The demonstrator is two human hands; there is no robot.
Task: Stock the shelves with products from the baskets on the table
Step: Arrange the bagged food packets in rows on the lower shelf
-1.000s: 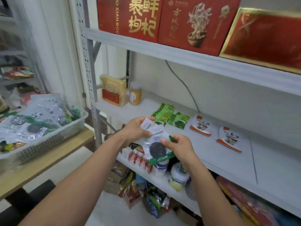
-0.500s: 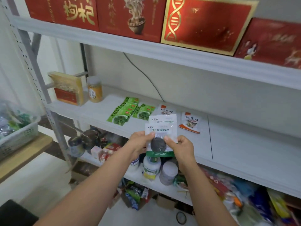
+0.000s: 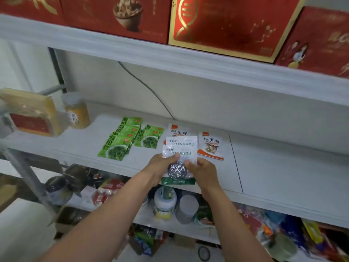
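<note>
Over the shelf [image 3: 273, 167] — both hands' fingers [image 3: 174, 157] pinch two packets [image 3: 179, 148].

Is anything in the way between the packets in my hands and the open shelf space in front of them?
Partly. Both hands, left hand and right hand, hold the clear packets over the shelf. An orange-edged pouch lies right behind them, another pouch to the right. Bare shelf further right looks free.

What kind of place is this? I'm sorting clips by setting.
Probably a small shop's stockroom: white metal shelving, red gift boxes on top, green seaweed packets laid out, both hands holding clear packets.
</note>
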